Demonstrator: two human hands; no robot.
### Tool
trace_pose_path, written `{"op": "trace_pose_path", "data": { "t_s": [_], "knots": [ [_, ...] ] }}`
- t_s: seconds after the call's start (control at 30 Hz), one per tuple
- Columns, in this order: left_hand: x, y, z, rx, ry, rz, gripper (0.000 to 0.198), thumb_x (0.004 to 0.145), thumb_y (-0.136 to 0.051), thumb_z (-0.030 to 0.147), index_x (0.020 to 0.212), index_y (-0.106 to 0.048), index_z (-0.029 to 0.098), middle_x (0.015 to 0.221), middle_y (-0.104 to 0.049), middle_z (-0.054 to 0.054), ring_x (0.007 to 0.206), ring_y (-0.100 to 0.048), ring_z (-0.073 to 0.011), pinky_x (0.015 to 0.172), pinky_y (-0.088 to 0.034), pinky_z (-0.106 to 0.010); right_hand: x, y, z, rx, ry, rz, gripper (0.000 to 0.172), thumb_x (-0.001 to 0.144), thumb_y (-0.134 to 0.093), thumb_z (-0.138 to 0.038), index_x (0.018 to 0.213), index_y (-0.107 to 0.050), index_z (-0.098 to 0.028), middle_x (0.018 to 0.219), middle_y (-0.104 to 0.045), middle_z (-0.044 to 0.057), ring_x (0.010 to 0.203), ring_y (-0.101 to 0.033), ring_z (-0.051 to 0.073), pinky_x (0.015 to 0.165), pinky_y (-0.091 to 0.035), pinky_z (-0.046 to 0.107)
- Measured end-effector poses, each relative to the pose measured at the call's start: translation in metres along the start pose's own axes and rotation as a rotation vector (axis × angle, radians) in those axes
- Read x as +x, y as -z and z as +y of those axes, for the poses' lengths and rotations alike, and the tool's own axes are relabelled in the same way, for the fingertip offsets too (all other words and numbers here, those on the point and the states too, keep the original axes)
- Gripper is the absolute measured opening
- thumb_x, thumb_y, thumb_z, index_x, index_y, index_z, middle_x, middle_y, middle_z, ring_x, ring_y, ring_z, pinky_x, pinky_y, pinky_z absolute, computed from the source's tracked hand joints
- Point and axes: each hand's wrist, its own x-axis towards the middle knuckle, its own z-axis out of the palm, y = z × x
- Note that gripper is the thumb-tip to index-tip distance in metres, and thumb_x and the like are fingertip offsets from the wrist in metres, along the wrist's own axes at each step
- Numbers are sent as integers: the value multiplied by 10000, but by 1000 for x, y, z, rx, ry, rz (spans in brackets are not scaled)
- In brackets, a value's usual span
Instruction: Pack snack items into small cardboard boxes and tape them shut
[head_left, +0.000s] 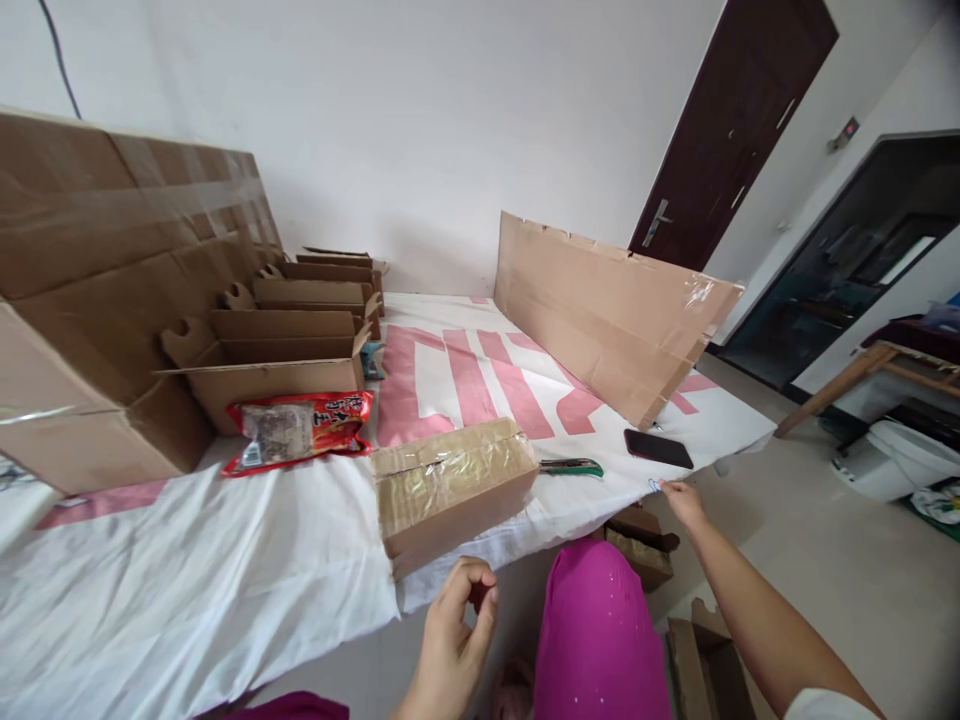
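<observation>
My left hand (459, 625) hovers in front of the table edge, its fingers loosely curled with a gap to the thumb and nothing in it. Just beyond it lies a closed brown cardboard box (457, 485), sealed with clear tape. A green-handled utility knife (571, 467) rests against the box's right end. At the table's front right edge, my right hand (681, 500) pinches its fingers at a small blue-and-white thing (655, 485), too small to make out. A dark phone (658, 448) lies just beyond that hand.
A red snack packet (300, 430) lies left of the box, before a row of open cardboard boxes (277, 378). A large carton (127, 240) stands far left. A tall cardboard sheet (600, 310) leans at the back right. More open boxes (709, 660) sit on the floor.
</observation>
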Motion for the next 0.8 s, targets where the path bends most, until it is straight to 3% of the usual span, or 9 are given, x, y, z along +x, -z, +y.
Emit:
{"op": "trace_pose_path", "data": {
  "t_s": [0.17,0.33,0.47,0.57,0.7,0.8],
  "knots": [
    [-1,1,-4,27,-20,-25,92,892,-473,241,832,-532,204,732,-557,0,640,-537,-132,592,-455,-228,-2,-3,-2,67,-252,-178,275,909,-567,-334,1118,-579,-155,1061,-624,54,857,-625,151,727,-550,335],
    [-3,1,-5,0,7,-51,99,884,-476,235,813,-538,204,730,-556,-3,650,-520,-136,607,-435,-242,-15,0,-24,167,-165,-175,245,915,-555,-341,1058,-588,-145,970,-629,32,768,-614,124,670,-537,297],
    [-3,-3,-6,-121,155,-84,98,854,-521,265,790,-551,196,722,-540,0,662,-502,-133,632,-419,-255,-49,-12,-55,247,74,-217,219,806,-661,-366,872,-565,-181,680,-587,-51,616,-579,104,589,-481,226],
    [-3,-11,-5,-378,407,-133,163,790,-605,328,809,-523,189,709,-518,15,645,-499,-119,600,-412,-245,-103,-30,-76,262,271,-435,290,673,-744,-380,829,-567,-212,664,-607,-44,638,-589,136,604,-481,237],
    [-1,-21,1,-860,707,-187,411,603,-739,337,863,-456,192,796,-553,16,611,-564,-114,524,-436,-233,-192,-57,-92,38,766,-801,159,797,-617,-372,843,-588,-223,742,-633,-12,665,-597,140,636,-495,243],
    [-1,-24,0,-953,806,-64,408,526,-730,256,813,-448,185,720,-553,32,535,-542,-97,476,-440,-222,-241,-76,-96,13,1017,-916,96,856,-539,-315,847,-586,-231,728,-643,-13,662,-624,131,640,-510,218]
  ]
}}
